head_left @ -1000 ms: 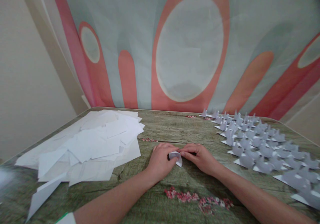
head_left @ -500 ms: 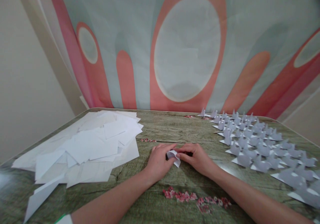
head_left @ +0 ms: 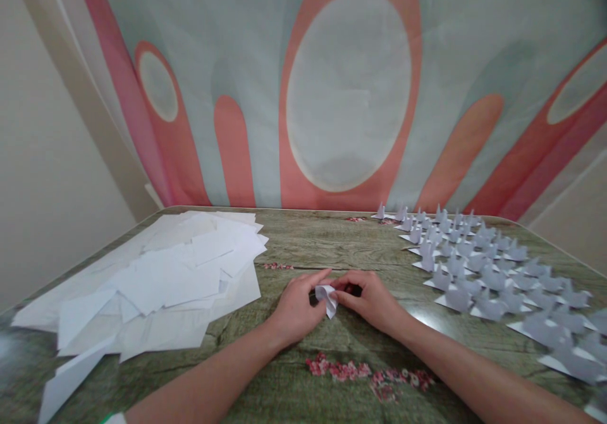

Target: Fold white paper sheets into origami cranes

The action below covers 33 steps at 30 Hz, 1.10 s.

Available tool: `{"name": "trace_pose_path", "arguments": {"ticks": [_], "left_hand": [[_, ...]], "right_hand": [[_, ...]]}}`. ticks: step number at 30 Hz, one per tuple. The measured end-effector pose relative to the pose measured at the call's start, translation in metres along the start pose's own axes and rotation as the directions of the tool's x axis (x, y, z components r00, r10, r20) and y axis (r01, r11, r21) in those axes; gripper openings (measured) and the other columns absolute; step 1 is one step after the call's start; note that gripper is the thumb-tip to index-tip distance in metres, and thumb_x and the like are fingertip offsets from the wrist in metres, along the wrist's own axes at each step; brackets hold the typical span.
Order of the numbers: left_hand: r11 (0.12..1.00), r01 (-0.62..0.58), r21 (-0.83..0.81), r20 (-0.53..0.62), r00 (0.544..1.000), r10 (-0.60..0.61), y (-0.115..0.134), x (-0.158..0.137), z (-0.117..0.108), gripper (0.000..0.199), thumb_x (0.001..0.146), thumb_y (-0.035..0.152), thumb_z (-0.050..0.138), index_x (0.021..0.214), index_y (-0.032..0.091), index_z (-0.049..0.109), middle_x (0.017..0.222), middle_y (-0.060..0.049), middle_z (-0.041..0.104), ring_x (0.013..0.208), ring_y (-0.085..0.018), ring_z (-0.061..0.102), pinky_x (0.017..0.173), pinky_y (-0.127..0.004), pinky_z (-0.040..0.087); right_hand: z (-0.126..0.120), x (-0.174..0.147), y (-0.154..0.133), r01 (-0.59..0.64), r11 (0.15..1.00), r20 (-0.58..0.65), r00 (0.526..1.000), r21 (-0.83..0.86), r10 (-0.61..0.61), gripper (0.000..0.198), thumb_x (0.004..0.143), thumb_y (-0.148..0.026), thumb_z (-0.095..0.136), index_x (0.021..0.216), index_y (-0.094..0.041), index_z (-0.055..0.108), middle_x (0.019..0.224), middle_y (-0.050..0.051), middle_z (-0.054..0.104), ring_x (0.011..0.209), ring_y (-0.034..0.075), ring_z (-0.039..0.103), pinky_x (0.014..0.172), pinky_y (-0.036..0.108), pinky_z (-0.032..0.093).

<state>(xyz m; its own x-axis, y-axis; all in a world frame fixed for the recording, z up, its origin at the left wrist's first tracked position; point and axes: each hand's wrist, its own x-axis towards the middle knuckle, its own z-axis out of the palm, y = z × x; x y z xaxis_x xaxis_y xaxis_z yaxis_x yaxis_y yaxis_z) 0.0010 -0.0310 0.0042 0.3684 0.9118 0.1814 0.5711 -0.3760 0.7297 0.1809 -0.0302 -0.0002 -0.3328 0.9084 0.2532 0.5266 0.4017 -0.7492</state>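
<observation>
A small folded piece of white paper (head_left: pixel 326 297) is held between my two hands, low over the middle of the table (head_left: pixel 313 241). My left hand (head_left: pixel 300 304) grips it from the left, thumb in front and fingers behind. From the right, my right hand (head_left: pixel 367 296) pinches its edge between thumb and forefinger. The paper is partly curved, and some of its folds are hidden by my fingers. Several rows of folded paper birds (head_left: pixel 490 278) stand on the right side of the table.
A spread pile of loose white paper sheets (head_left: pixel 165 278) covers the left of the table. One folded sheet (head_left: pixel 71 376) lies at its near corner. Behind the table's far edge hangs a printed cloth (head_left: pixel 260 51). Pink flowers (head_left: pixel 351 370) are printed on the tabletop.
The whole view has shifted slightly, so things appear a little further left. Both hands keep hold of the folded paper, which now looks turned a little and more curled.
</observation>
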Motion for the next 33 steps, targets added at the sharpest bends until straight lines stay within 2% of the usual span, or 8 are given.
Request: {"name": "trace_pose_path", "arguments": {"ticks": [3,8,15,22,28,33], "left_hand": [[0.999,0.001,-0.042,0.017,1.000,0.000,0.0010,-0.0007,-0.0020,0.050,0.073,0.020,0.055,0.122,0.019,0.052,0.115,-0.004,0.062,0.105,-0.020,0.056,0.095,-0.031,0.040],[0.998,0.034,-0.056,0.032,0.999,-0.032,0.0031,0.0001,-0.0040,0.045,0.077,0.034,0.058,0.119,0.019,0.055,0.119,-0.004,0.059,0.109,-0.021,0.053,0.096,-0.033,0.039],[0.997,-0.005,-0.082,0.057,0.998,0.009,0.0017,0.0024,-0.0036,0.038,0.081,0.035,0.055,0.114,0.020,0.058,0.116,-0.004,0.061,0.106,-0.020,0.055,0.095,-0.030,0.039],[0.995,-0.074,-0.062,0.082,0.994,0.079,0.0015,0.0031,-0.0056,0.028,0.084,0.031,0.051,0.108,0.024,0.063,0.095,-0.002,0.068,0.088,-0.018,0.059,0.081,-0.027,0.043],[0.995,-0.090,-0.051,0.070,0.993,0.093,-0.0004,0.0032,-0.0041,0.026,0.085,0.027,0.050,0.107,0.025,0.064,0.094,-0.002,0.068,0.086,-0.017,0.059,0.080,-0.027,0.043],[0.997,-0.078,-0.005,0.052,0.996,0.078,0.0018,0.0018,-0.0023,0.028,0.082,0.032,0.054,0.106,0.025,0.064,0.096,-0.002,0.068,0.089,-0.018,0.058,0.082,-0.028,0.042]], "right_hand": [[-0.0001,-0.0002,0.0005,-0.002,1.000,-0.006,1.000,0.008,0.002,0.012,0.076,-0.028,0.063,0.084,-0.022,0.070,0.072,0.000,0.068,0.065,0.014,0.058,0.064,0.024,0.040],[0.0016,-0.0016,0.0020,-0.011,1.000,-0.027,1.000,-0.001,0.011,0.011,0.076,-0.025,0.063,0.083,-0.022,0.070,0.071,0.000,0.068,0.065,0.014,0.059,0.064,0.024,0.040],[0.0024,-0.0015,0.0040,0.008,1.000,-0.039,0.999,0.006,-0.007,0.011,0.076,-0.028,0.064,0.083,-0.022,0.070,0.071,0.000,0.068,0.062,0.013,0.058,0.062,0.024,0.040],[-0.0015,-0.0021,0.0023,0.042,0.999,-0.029,0.999,-0.011,-0.042,0.013,0.079,-0.031,0.061,0.077,-0.021,0.070,0.070,0.000,0.068,0.064,0.013,0.059,0.065,0.024,0.040],[-0.0017,-0.0022,0.0008,0.053,0.998,-0.025,0.998,-0.033,-0.053,0.016,0.080,-0.032,0.059,0.077,-0.021,0.070,0.070,0.000,0.068,0.064,0.013,0.059,0.065,0.024,0.040],[0.0008,-0.0026,0.0026,0.044,0.997,-0.045,0.998,-0.058,-0.047,0.012,0.079,-0.028,0.060,0.076,-0.021,0.069,0.069,0.000,0.068,0.065,0.013,0.059,0.065,0.025,0.039]]}}
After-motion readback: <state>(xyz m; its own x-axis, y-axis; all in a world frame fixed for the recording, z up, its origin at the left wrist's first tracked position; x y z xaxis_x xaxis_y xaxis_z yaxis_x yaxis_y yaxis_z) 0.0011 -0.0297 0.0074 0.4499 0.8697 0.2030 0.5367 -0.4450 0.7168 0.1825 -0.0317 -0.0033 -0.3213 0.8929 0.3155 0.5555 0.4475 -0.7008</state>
